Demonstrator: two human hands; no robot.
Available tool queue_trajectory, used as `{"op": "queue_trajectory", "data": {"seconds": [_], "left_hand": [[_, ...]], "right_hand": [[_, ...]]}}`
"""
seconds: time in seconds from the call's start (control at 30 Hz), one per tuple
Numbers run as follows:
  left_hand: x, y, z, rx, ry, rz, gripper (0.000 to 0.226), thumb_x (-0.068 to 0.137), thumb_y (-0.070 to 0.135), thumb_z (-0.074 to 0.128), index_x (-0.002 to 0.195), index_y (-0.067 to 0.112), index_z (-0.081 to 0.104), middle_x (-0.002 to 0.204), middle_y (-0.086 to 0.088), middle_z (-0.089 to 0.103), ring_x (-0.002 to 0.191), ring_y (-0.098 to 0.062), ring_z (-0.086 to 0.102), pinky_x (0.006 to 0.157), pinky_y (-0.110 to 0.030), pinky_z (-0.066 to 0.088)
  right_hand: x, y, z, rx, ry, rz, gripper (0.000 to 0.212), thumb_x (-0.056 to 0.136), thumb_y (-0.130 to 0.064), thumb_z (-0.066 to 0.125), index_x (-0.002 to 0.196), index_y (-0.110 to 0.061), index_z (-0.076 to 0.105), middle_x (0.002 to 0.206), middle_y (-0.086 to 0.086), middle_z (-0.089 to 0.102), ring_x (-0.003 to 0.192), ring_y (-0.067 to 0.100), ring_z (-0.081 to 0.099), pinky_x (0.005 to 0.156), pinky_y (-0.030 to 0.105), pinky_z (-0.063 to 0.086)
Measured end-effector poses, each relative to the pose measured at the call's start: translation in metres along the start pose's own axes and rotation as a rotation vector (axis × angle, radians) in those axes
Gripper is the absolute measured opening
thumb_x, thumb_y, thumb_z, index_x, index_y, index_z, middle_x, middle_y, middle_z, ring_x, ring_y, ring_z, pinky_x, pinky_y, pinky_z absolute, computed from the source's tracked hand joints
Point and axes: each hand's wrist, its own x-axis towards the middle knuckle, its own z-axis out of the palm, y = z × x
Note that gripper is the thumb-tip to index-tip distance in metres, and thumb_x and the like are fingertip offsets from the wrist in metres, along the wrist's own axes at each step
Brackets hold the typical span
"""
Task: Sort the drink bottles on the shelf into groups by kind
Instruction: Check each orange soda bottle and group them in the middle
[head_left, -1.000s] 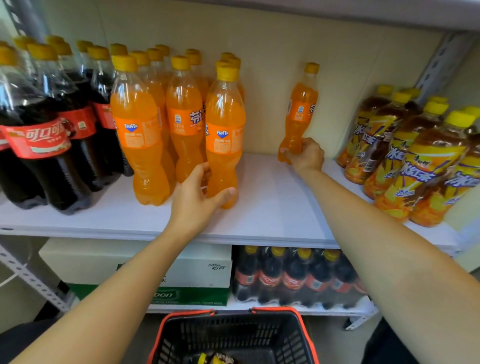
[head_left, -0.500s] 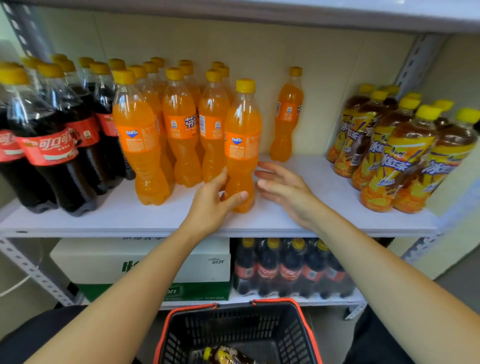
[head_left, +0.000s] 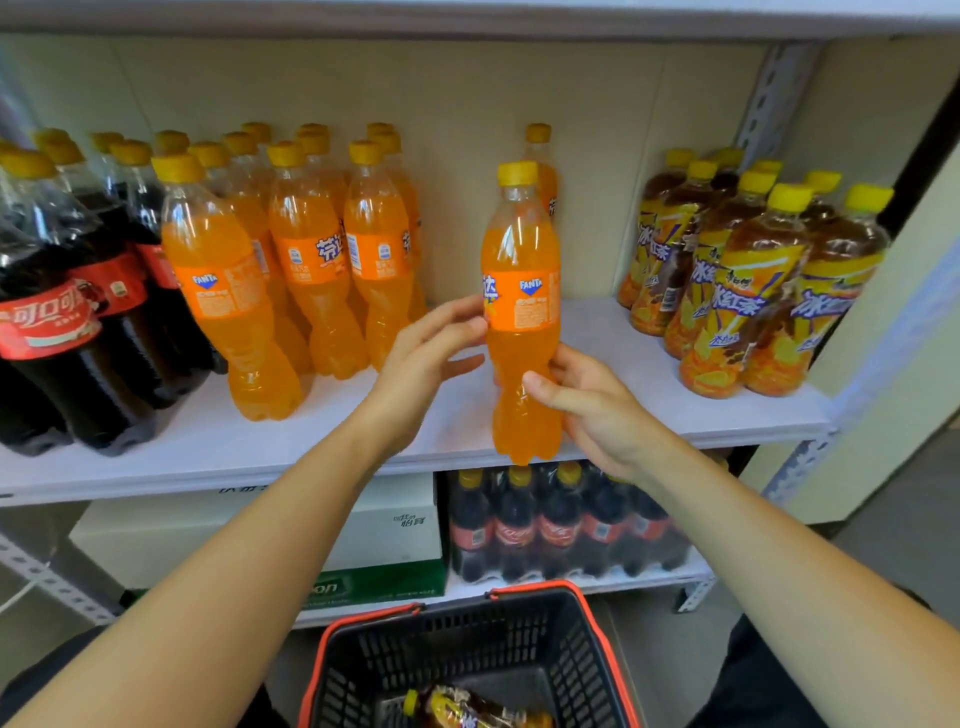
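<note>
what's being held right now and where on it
An orange Fanta bottle: the right hand grips its lower body below the label, while the left hand touches the label's side with fingertips.

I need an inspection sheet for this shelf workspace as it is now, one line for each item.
Surface: white shelf board.
Job's things: cola bottles left, Fanta group beside them, iced tea bottles right, lone Fanta at the back, held Fanta bottle upright at the front edge.
Clutter: nothing seen.
Hands: right hand grips the held Fanta bottle low; left hand touches its label with straight fingers.
Cables: thin white line lower left, perhaps a cord.
Surroundings: basket below holding one bottle; cola pack and cartons on the lower shelf.
</note>
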Motion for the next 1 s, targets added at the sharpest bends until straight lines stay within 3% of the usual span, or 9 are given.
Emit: {"op": "queue_trajectory", "data": {"seconds": [0.07, 0.17, 0.27, 0.37, 0.43, 0.53, 0.63, 0.83, 1.0], "left_hand": [[0.003, 0.010, 0.001, -0.130, -0.104, -0.057, 0.050, 0.093, 0.040, 0.052, 0.137, 0.017, 0.057, 0.122, 0.000, 0.070, 0.114, -0.017, 0.065, 0.097, -0.035, 0.053], [-0.005, 0.011, 0.002, -0.268, -0.203, -0.060, 0.049, 0.091, 0.031, 0.051, 0.134, 0.008, 0.054, 0.111, -0.009, 0.067, 0.101, -0.021, 0.065, 0.084, -0.032, 0.056], [-0.016, 0.004, 0.006, -0.247, -0.087, -0.060, 0.043, 0.089, 0.023, 0.066, 0.128, 0.006, 0.059, 0.101, -0.004, 0.072, 0.090, -0.016, 0.069, 0.076, -0.028, 0.056], [-0.026, -0.002, 0.017, -0.214, 0.141, -0.072, 0.066, 0.077, 0.026, 0.086, 0.133, 0.006, 0.057, 0.110, -0.008, 0.075, 0.096, -0.017, 0.073, 0.079, -0.034, 0.059], [-0.029, -0.005, 0.025, -0.163, 0.208, -0.054, 0.067, 0.073, 0.030, 0.086, 0.130, 0.007, 0.059, 0.115, -0.014, 0.073, 0.101, -0.022, 0.072, 0.085, -0.038, 0.061], [-0.028, -0.006, 0.029, -0.140, 0.122, -0.065, 0.050, 0.080, 0.041, 0.074, 0.126, 0.023, 0.063, 0.112, -0.001, 0.075, 0.100, -0.014, 0.072, 0.081, -0.029, 0.058], [-0.024, -0.008, 0.019, -0.220, -0.016, -0.090, 0.049, 0.086, 0.036, 0.064, 0.135, 0.033, 0.057, 0.115, 0.006, 0.074, 0.100, -0.014, 0.072, 0.082, -0.030, 0.057], [-0.034, -0.016, 0.012, -0.192, 0.099, -0.051, 0.068, 0.083, 0.028, 0.077, 0.145, 0.023, 0.049, 0.116, -0.003, 0.075, 0.105, -0.021, 0.073, 0.080, -0.033, 0.060], [-0.032, -0.016, 0.012, -0.169, 0.121, -0.069, 0.042, 0.086, 0.033, 0.069, 0.124, 0.016, 0.063, 0.106, 0.000, 0.075, 0.096, -0.015, 0.072, 0.081, -0.031, 0.059]], "right_hand": [[-0.011, -0.003, 0.003, 0.053, -0.084, 0.051, 0.042, 0.091, -0.024, 0.063, 0.132, -0.017, 0.060, 0.119, 0.005, 0.073, 0.116, 0.025, 0.068, 0.097, 0.039, 0.056], [-0.029, -0.001, 0.011, 0.152, -0.180, 0.145, 0.043, 0.094, -0.023, 0.059, 0.136, -0.013, 0.057, 0.121, 0.011, 0.073, 0.115, 0.027, 0.069, 0.094, 0.040, 0.058], [-0.046, 0.012, 0.020, 0.242, -0.101, 0.211, 0.052, 0.093, -0.028, 0.066, 0.139, -0.008, 0.053, 0.130, 0.019, 0.068, 0.122, 0.037, 0.065, 0.103, 0.049, 0.054], [-0.053, 0.018, 0.026, 0.079, 0.091, 0.141, 0.056, 0.078, -0.031, 0.079, 0.126, -0.011, 0.059, 0.119, 0.009, 0.073, 0.105, 0.023, 0.073, 0.084, 0.036, 0.060], [-0.056, 0.021, 0.027, -0.060, 0.169, 0.070, 0.053, 0.069, -0.029, 0.085, 0.115, -0.014, 0.062, 0.107, 0.002, 0.075, 0.092, 0.014, 0.074, 0.074, 0.027, 0.058], [-0.061, 0.025, 0.025, 0.003, 0.195, 0.057, 0.046, 0.070, -0.025, 0.084, 0.111, -0.015, 0.066, 0.101, 0.002, 0.077, 0.089, 0.017, 0.075, 0.070, 0.028, 0.058], [-0.061, 0.026, 0.019, 0.089, 0.162, 0.080, 0.042, 0.079, -0.028, 0.078, 0.118, -0.015, 0.068, 0.111, 0.009, 0.076, 0.102, 0.030, 0.074, 0.079, 0.039, 0.059], [-0.063, 0.024, 0.024, 0.046, 0.050, 0.150, 0.041, 0.084, -0.052, 0.072, 0.120, -0.034, 0.069, 0.119, -0.006, 0.075, 0.109, 0.015, 0.072, 0.083, 0.029, 0.059], [-0.060, 0.030, 0.033, 0.024, 0.236, 0.070, 0.055, 0.069, -0.033, 0.087, 0.116, -0.016, 0.065, 0.110, 0.007, 0.075, 0.095, 0.022, 0.074, 0.077, 0.035, 0.059]]}}
